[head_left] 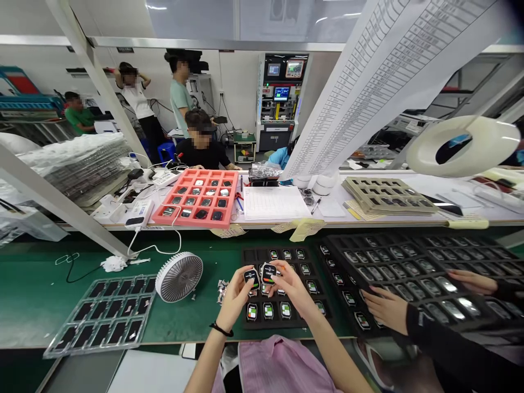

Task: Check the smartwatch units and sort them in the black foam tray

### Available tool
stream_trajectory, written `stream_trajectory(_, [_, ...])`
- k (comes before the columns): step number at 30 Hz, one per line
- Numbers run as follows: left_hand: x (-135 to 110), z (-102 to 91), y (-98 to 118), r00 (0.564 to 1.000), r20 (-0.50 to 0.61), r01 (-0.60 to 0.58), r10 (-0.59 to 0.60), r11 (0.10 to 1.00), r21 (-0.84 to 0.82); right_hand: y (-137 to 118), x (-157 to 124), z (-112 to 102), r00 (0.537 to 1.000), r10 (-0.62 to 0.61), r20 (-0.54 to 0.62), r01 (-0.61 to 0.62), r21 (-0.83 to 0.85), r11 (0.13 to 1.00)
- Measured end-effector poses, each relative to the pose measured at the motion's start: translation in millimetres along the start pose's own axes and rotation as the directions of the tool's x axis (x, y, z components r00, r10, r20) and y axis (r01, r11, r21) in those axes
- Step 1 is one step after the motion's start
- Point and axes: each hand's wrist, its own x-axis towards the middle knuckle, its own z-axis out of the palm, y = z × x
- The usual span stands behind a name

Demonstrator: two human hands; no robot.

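Observation:
My left hand (238, 289) is closed around a smartwatch (251, 278) without a strap, its screen lit with white text and a small orange-red patch. Beside it, my right hand (291, 286) grips a second smartwatch (268, 273) with a similar lit screen. Both are held close together above a black foam tray (262, 326). In that tray sit several more strapless smartwatches (285, 310), many showing green and white screens. Which parts of the tray lie under my hands is hidden.
A co-worker's hands (387, 308) rest on black trays of watches at the right. Left stand a small white fan (179, 277) and a clear plastic tray (102, 314) with dark pieces. A pink foam tray (223, 218) sits on the shelf. Paper sheets (347, 82) hang overhead.

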Motion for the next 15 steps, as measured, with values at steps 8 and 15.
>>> stream_trajectory(8, [-0.6, -0.6, -6.6, 0.998, -0.001, -0.065, 0.065, 0.998, 0.026, 14.9, 3.7, -3.6, 0.998, -0.047, 0.039, 0.048, -0.038, 0.998])
stream_trajectory(15, [-0.6, -1.4, -8.7, 0.998, -0.019, -0.067, 0.068, 0.998, 0.009, 14.9, 4.1, -3.6, 0.999, -0.041, 0.025, 0.043, -0.062, 0.997])
